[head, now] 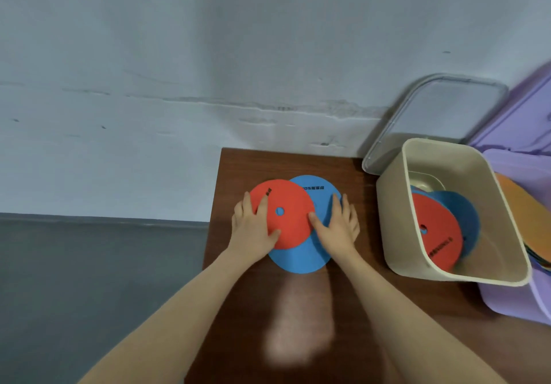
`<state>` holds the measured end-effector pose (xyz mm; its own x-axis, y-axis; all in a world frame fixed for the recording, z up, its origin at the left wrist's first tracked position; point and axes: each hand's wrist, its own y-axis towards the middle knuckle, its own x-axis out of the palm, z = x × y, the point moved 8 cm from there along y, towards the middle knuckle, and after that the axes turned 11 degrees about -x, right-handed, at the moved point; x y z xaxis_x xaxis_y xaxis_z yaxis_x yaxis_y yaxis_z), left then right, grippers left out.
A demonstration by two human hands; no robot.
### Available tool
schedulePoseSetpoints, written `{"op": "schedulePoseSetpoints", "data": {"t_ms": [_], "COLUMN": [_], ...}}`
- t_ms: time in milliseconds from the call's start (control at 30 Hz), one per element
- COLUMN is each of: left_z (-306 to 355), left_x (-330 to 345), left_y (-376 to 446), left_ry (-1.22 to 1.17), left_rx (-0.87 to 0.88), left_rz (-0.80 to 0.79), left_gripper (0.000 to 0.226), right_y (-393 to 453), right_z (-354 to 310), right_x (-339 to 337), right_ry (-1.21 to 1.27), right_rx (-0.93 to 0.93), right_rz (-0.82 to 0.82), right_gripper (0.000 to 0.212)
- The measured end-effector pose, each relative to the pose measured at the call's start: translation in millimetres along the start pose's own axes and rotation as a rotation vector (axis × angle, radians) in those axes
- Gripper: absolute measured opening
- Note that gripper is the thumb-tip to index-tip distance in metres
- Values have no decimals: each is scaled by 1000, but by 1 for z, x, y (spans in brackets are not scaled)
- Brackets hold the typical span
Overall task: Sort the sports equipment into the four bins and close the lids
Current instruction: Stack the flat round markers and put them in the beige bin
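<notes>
A red flat disc (287,219) with a small centre hole lies on top of a larger blue disc (301,257) on the brown table (298,309). My left hand (253,228) rests on the red disc's left edge, fingers straight. On the blue disc, just right of the red one, my right hand (337,225) lies flat, its thumb touching the red disc's rim. To the right, a beige bin (393,234) stands open, holding a red disc (436,234) and a blue disc (460,213) leaning inside.
The beige bin's lid (441,109) leans against the wall behind it. A purple bin (518,175) sits at the far right with an orange disc (524,204) in it. The table's left edge drops off beside my left hand; grey floor lies below.
</notes>
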<state>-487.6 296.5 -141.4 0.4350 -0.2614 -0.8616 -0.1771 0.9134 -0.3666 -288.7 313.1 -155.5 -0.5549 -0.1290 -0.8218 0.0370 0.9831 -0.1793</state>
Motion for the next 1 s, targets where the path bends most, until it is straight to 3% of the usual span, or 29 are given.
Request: {"op": "schedulePoseSetpoints", "data": {"t_ms": [233, 333, 467, 600, 1000], "left_z": [39, 48, 40, 32, -5], "left_x": [18, 18, 8, 13, 26], "left_y": [3, 5, 12, 5, -61], "left_ry": [-134, -154, -51, 15, 43], "left_rx": [115, 112, 80, 125, 84], "left_rz": [-99, -62, 44, -48, -85], "left_gripper": [80, 74, 69, 72, 70], "right_y": [-1, -4, -3, -7, -63], "right_z": [6, 8, 7, 0, -3], "right_x": [-3, -8, -14, -10, 6], "right_ry": [72, 77, 101, 128, 124], "right_rx": [-31, -77, -116, -171, -148], "right_rz": [38, 19, -17, -66, -165], "right_gripper": [75, 82, 88, 87, 98]}}
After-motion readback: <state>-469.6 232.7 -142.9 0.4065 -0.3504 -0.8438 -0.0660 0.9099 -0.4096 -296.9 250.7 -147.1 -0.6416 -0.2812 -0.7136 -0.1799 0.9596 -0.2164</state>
